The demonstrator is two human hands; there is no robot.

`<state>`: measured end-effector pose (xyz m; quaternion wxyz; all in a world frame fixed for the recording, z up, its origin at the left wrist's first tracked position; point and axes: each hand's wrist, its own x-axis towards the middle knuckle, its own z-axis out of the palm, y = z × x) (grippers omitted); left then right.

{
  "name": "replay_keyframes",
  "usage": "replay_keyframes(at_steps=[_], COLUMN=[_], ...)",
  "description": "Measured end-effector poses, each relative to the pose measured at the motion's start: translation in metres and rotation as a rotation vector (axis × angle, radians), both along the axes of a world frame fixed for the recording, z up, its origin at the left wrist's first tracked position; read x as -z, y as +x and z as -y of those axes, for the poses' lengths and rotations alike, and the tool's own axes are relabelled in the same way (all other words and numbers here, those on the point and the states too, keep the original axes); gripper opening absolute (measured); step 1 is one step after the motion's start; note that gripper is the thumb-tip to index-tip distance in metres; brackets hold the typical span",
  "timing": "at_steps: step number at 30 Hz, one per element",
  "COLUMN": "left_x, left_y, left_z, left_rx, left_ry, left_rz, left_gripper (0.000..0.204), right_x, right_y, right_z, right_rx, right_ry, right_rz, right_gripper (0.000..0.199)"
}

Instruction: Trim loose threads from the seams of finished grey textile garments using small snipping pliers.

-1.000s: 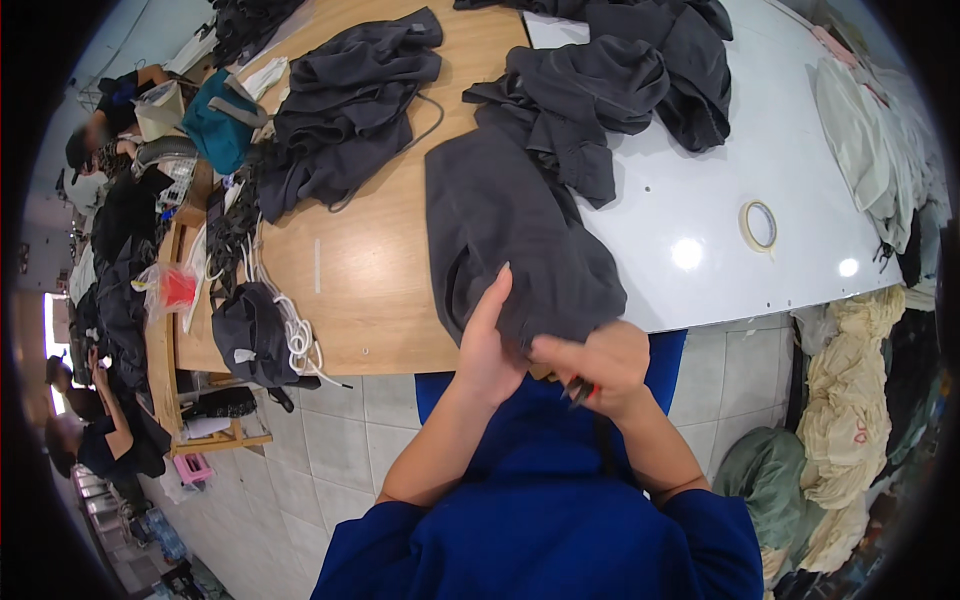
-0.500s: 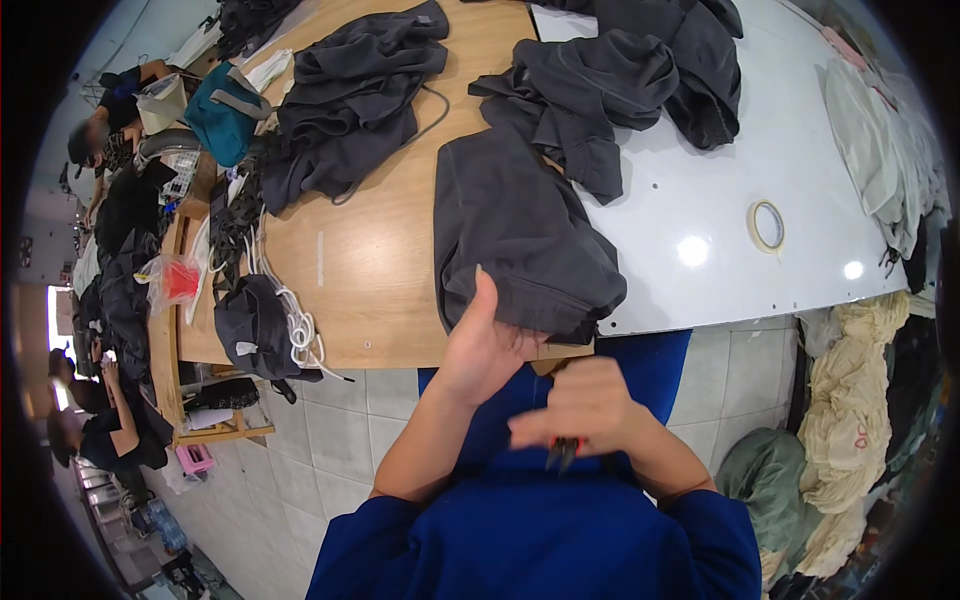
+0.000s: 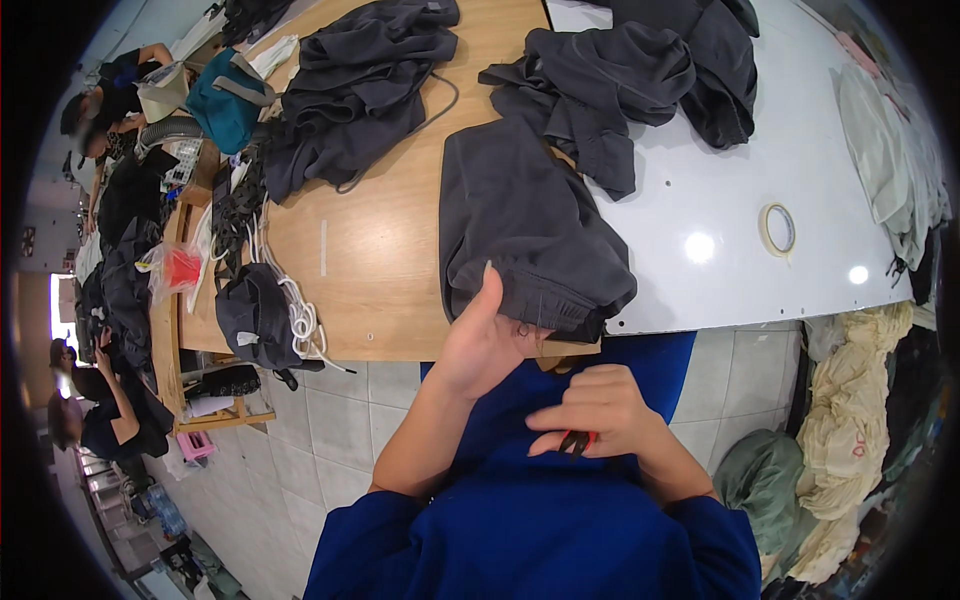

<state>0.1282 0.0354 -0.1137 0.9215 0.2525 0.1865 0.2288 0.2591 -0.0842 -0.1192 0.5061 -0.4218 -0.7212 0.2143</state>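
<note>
A dark grey garment (image 3: 525, 215) lies bunched at the table's front edge, its gathered, elastic-looking edge turned toward me. My left hand (image 3: 488, 348) grips this edge, thumb on top and the other fingers underneath, partly hidden. Fine loose threads show by my left fingertips. Just below and to the right, apart from the cloth, my right hand (image 3: 603, 408) is curled around small thread snips (image 3: 578, 442) with red and black parts. Their dark tips point down toward my body; most of the tool is hidden in the palm.
More dark garments (image 3: 600, 80) lie beyond, across the wooden tabletop (image 3: 385, 240) and the white one (image 3: 735, 180). A tape roll (image 3: 777, 230) sits on the right. White cords (image 3: 302, 325) hang over the left front edge. Cream cloth bundles (image 3: 850, 420) stand at right; people work far left.
The right hand has shifted slightly right and down and is less blurred, its index finger and thumb now further apart. The left hand keeps its hold on the garment; the whole view has shifted a little.
</note>
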Motion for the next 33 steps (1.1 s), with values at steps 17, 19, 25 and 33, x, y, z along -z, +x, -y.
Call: replay_keyframes(at_steps=[17,19,25,33], left_x=[-0.013,-0.017,-0.015,-0.014], left_y=[0.018,0.018,0.012,0.012], left_z=[0.024,0.023,0.02,0.023], left_rx=[-0.331,-0.332,-0.228,-0.206], left_ry=[0.167,0.141,0.106,0.116], left_rz=[-0.227,-0.208,-0.176,-0.145], left_gripper=[0.015,0.017,0.024,0.024], right_x=[-0.015,-0.015,-0.013,-0.013], right_y=[0.004,0.004,0.008,0.005], right_z=[-0.009,-0.011,-0.01,-0.011], right_rx=[0.613,0.646,0.651,0.691], right_ry=[-0.118,-0.088,-0.081,-0.04], right_rz=[-0.252,-0.215,-0.218,-0.196], right_gripper=[0.03,0.029,0.03,0.029])
